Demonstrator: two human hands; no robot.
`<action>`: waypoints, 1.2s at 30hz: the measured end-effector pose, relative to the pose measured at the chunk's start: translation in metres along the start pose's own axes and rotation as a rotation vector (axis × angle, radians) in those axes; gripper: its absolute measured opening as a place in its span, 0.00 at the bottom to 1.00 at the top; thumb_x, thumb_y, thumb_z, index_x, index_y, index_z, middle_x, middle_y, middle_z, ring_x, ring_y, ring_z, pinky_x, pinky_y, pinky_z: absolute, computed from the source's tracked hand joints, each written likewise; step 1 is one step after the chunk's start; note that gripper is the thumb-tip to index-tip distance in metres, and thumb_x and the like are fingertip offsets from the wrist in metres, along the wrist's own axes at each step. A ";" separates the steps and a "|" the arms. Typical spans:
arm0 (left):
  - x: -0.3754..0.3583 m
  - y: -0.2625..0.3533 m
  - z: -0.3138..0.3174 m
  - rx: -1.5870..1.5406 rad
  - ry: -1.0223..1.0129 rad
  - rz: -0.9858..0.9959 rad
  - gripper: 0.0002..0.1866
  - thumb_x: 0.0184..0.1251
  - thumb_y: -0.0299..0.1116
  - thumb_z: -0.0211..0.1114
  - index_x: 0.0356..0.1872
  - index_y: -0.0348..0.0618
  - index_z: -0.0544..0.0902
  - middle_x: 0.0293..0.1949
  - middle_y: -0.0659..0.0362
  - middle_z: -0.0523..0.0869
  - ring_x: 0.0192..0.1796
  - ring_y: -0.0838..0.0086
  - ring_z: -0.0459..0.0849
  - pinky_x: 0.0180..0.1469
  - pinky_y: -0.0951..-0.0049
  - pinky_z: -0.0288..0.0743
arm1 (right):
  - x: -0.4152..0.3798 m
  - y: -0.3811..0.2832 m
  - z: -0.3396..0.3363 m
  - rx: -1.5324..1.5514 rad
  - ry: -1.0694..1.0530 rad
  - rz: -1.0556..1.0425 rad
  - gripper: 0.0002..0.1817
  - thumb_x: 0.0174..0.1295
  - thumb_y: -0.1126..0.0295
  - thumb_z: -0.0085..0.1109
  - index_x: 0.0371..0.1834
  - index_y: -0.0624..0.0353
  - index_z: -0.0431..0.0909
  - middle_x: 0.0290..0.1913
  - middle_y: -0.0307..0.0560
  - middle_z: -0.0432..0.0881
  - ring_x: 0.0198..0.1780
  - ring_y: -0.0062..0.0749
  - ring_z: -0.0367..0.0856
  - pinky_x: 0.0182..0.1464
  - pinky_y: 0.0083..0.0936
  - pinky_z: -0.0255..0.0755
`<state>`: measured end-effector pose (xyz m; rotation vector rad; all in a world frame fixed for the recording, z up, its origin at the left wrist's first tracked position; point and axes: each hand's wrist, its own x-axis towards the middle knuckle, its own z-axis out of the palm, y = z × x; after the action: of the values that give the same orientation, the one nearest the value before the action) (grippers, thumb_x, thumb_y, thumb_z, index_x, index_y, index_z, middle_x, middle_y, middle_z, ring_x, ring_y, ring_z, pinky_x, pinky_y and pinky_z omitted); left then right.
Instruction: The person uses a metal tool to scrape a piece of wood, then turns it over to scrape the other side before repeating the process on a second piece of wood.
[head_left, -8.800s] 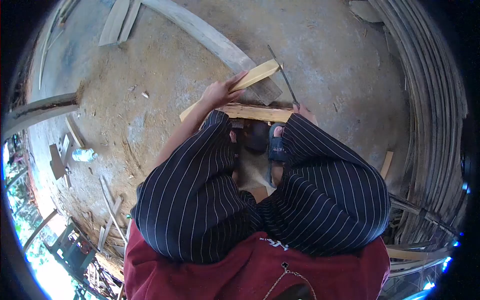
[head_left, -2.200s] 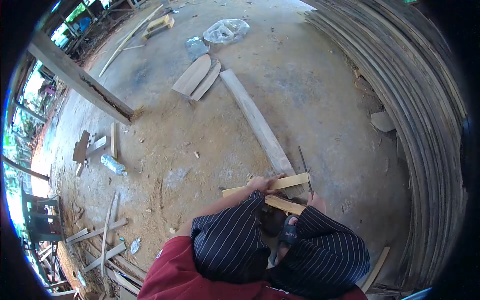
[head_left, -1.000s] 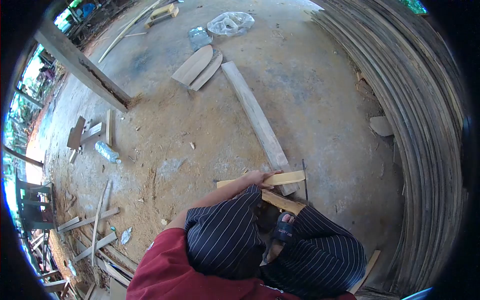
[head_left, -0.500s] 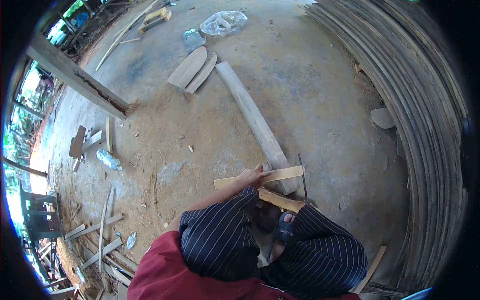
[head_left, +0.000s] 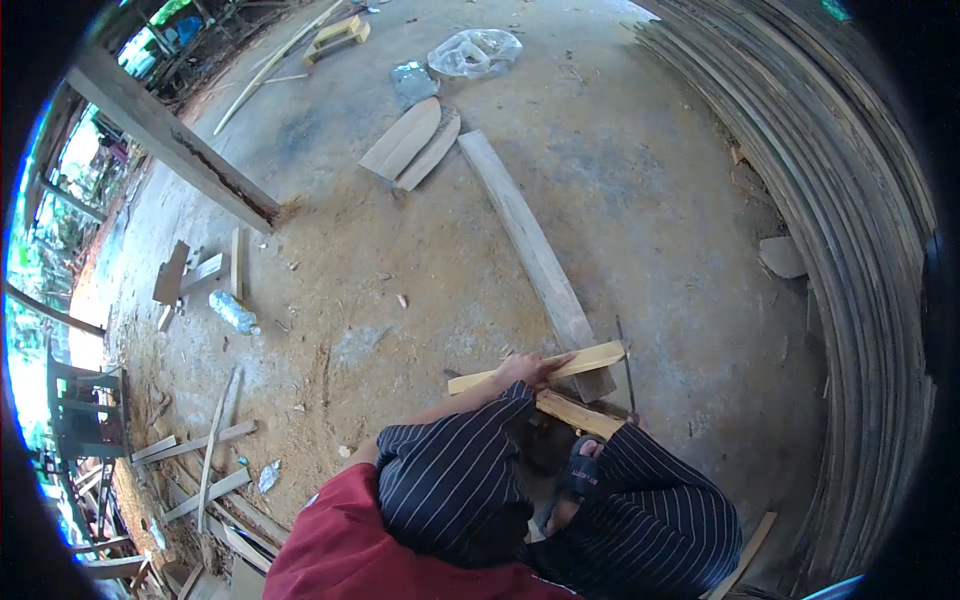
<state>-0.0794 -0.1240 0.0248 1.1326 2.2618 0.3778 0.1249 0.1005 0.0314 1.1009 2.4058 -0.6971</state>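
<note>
Pale wood strip (head_left: 597, 356), one, at four o'clock from the view's centre, clasped in the left hand (head_left: 528, 370); thin dark tool (head_left: 627, 368), one, upright-leaning at the strip's three-o'clock end; grey plank (head_left: 528, 240), running from the strip toward eleven o'clock; right hand, hidden, grip cannot be told.

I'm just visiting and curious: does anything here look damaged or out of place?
Yes. The grey wooden post at upper left has a long, dark gash towards its base, so it looks damaged. A transparent plastic bottle lies on its side on the dusty grey floor near brown wood scraps, perhaps dropped litter.
</note>
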 end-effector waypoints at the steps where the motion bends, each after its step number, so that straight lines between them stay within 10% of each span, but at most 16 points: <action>1: 0.000 -0.003 0.000 -0.010 -0.013 -0.013 0.42 0.61 0.40 0.59 0.71 0.84 0.46 0.36 0.46 0.82 0.35 0.54 0.85 0.35 0.56 0.79 | -0.001 0.001 -0.001 0.001 -0.001 0.006 0.22 0.66 0.48 0.44 0.51 0.54 0.71 0.38 0.63 0.82 0.44 0.58 0.81 0.46 0.50 0.73; 9: 0.016 -0.020 0.019 -0.295 -0.026 0.034 0.34 0.65 0.56 0.55 0.71 0.76 0.55 0.40 0.42 0.83 0.38 0.47 0.83 0.43 0.55 0.76 | -0.003 0.002 -0.001 -0.001 -0.005 0.024 0.24 0.66 0.47 0.45 0.52 0.54 0.69 0.39 0.64 0.82 0.45 0.59 0.80 0.46 0.51 0.73; 21: -0.001 0.009 0.001 -0.410 -0.061 0.104 0.28 0.64 0.46 0.60 0.67 0.70 0.67 0.42 0.45 0.84 0.40 0.49 0.83 0.46 0.58 0.75 | 0.014 0.006 0.012 -0.024 0.087 0.006 0.22 0.66 0.49 0.45 0.50 0.56 0.71 0.42 0.64 0.81 0.46 0.56 0.80 0.46 0.51 0.73; 27: 0.017 -0.026 0.061 -0.686 -0.007 0.006 0.30 0.59 0.32 0.65 0.65 0.52 0.70 0.38 0.57 0.86 0.39 0.70 0.83 0.46 0.69 0.76 | 0.021 0.045 0.050 -0.127 0.365 -0.575 0.22 0.62 0.53 0.50 0.50 0.59 0.72 0.43 0.62 0.78 0.44 0.57 0.79 0.43 0.49 0.72; 36: -0.001 -0.003 0.021 -0.488 -0.068 -0.060 0.28 0.58 0.35 0.64 0.63 0.57 0.73 0.39 0.48 0.85 0.39 0.64 0.85 0.46 0.65 0.75 | 0.022 0.013 0.031 0.119 0.192 -0.240 0.18 0.68 0.51 0.46 0.39 0.54 0.75 0.31 0.56 0.81 0.33 0.54 0.81 0.36 0.46 0.74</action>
<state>-0.0677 -0.1270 0.0068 0.8072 1.9847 0.8021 0.1265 0.1024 -0.0094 0.9717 2.7228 -0.8574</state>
